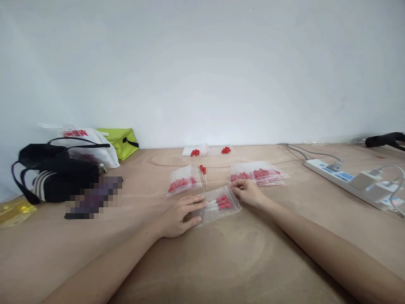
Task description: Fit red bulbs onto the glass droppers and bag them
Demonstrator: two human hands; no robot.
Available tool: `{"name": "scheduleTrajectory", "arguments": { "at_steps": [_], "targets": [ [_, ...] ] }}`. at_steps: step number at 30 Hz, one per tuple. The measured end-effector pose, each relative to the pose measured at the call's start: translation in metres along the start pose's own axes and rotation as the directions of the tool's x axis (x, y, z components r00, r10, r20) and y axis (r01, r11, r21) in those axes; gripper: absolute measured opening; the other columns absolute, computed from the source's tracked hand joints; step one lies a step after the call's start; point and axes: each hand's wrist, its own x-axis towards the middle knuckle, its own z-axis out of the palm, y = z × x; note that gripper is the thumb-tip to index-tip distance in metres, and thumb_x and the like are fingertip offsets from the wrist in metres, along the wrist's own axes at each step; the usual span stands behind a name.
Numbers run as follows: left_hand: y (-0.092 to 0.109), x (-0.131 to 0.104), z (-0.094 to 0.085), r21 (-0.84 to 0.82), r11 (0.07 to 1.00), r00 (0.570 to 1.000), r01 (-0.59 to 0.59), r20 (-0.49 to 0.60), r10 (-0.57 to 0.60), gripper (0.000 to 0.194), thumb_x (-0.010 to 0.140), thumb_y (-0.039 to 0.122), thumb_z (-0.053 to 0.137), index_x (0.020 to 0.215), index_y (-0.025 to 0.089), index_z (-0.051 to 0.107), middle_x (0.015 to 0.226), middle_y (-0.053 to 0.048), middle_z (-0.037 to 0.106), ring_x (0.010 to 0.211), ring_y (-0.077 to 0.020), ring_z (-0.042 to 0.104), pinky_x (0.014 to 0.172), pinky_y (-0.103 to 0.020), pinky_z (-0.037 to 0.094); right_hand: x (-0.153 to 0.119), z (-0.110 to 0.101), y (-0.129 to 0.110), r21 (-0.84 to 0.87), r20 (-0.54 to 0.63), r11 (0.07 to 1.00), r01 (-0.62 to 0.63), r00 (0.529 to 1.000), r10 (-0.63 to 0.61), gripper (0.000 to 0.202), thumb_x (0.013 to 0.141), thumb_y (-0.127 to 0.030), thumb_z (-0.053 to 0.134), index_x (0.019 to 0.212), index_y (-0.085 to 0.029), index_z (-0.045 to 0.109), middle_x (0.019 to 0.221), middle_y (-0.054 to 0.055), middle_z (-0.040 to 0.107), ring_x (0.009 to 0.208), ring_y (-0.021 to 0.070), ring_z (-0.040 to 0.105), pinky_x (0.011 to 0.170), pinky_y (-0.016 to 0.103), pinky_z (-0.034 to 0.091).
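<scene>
A clear zip bag [209, 215] lies tilted on the table in front of me. Inside it are several droppers [224, 202] with red bulbs and thin pale stems. My left hand [182, 215] rests on the bag's left end, fingers stretched out and thumb apart. At the bag's upper right edge my right hand [248, 192] has thumb and fingertips pinched together on the plastic. Just beyond the bag, two loose red-bulbed droppers [203, 171] lie side by side, bulbs pointing away from me.
Filled zip bags lie at left [182, 179] and right [259, 173] beyond my hands. Two bags [205, 150] with red bulbs are by the wall. A black bag [63, 177], white plastic bag [104, 152] and lime-green bag [122, 141] stand left; a power strip [335, 175] lies right.
</scene>
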Motion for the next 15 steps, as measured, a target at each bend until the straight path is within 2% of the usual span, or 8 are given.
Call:
{"name": "scheduleTrajectory", "arguments": {
  "at_steps": [2, 3, 5, 7, 11, 15],
  "targets": [
    [0.001, 0.001, 0.0, 0.002, 1.0, 1.0, 0.001, -0.004, -0.001, 0.042, 0.084, 0.035, 0.043, 0.126, 0.03, 0.04, 0.136, -0.001, 0.035, 0.124, -0.0219, 0.031, 0.102, -0.042, 0.026, 0.011, -0.006, -0.006, -0.151, -0.155, 0.988, 0.041, 0.986, -0.064, 0.009, 0.066, -0.02, 0.051, 0.068, -0.017, 0.06, 0.066, 0.001, 0.062, 0.057, 0.0121, 0.054, 0.056, 0.025, 0.043],
    [0.001, 0.001, -0.001, 0.001, 1.0, 1.0, -0.001, -0.008, 0.001, 0.042, 0.084, 0.035, 0.043, 0.125, 0.03, 0.04, 0.135, -0.001, 0.035, 0.124, -0.0222, 0.032, 0.102, -0.042, 0.026, 0.017, -0.006, -0.01, -0.217, -0.184, 0.975, 0.054, 0.978, -0.095, 0.009, 0.066, -0.017, 0.051, 0.07, -0.017, 0.06, 0.068, 0.001, 0.063, 0.059, 0.0121, 0.055, 0.059, 0.024, 0.043],
    [0.001, 0.002, -0.001, -0.002, 1.0, 1.0, -0.004, -0.015, 0.004, 0.042, 0.084, 0.035, 0.043, 0.125, 0.03, 0.04, 0.135, -0.001, 0.035, 0.124, -0.0227, 0.032, 0.101, -0.042, 0.027, 0.03, 0.003, -0.023, -0.332, -0.14, 0.942, 0.051, 0.985, -0.103, 0.011, 0.067, -0.015, 0.05, 0.073, -0.016, 0.059, 0.071, 0.002, 0.064, 0.063, 0.0122, 0.057, 0.061, 0.023, 0.043],
    [0.001, 0.002, 0.0, -0.004, 1.0, 1.0, -0.007, -0.013, 0.007, 0.042, 0.084, 0.034, 0.043, 0.126, 0.03, 0.04, 0.136, -0.002, 0.035, 0.124, -0.0228, 0.032, 0.101, -0.042, 0.027, 0.044, 0.02, -0.036, -0.466, -0.061, 0.885, 0.009, 0.997, -0.042, 0.009, 0.069, -0.018, 0.052, 0.075, -0.016, 0.059, 0.076, 0.004, 0.065, 0.069, 0.0129, 0.058, 0.063, 0.022, 0.043],
    [0.0, 0.002, 0.001, -0.007, 1.0, 1.0, -0.012, -0.008, 0.012, 0.042, 0.084, 0.034, 0.043, 0.126, 0.029, 0.04, 0.136, -0.003, 0.035, 0.124, -0.0223, 0.032, 0.101, -0.042, 0.027, 0.07, 0.055, -0.053, -0.523, -0.11, 0.848, -0.082, 0.994, 0.028, 0.022, 0.074, -0.024, 0.049, 0.089, -0.01, 0.058, 0.091, 0.015, 0.064, 0.084, 0.0211, 0.059, 0.067, 0.027, 0.043],
    [0.001, 0.002, 0.001, -0.006, 1.0, 1.0, -0.022, -0.013, 0.022, 0.042, 0.083, 0.034, 0.043, 0.125, 0.027, 0.042, 0.135, -0.004, 0.037, 0.123, -0.0218, 0.033, 0.101, -0.042, 0.027, 0.088, 0.074, -0.052, -0.554, -0.088, 0.823, -0.129, 0.991, 0.096, 0.022, 0.074, -0.021, 0.051, 0.09, -0.008, 0.057, 0.092, 0.02, 0.062, 0.088, 0.0254, 0.059, 0.067, 0.027, 0.044]
  ]
}}
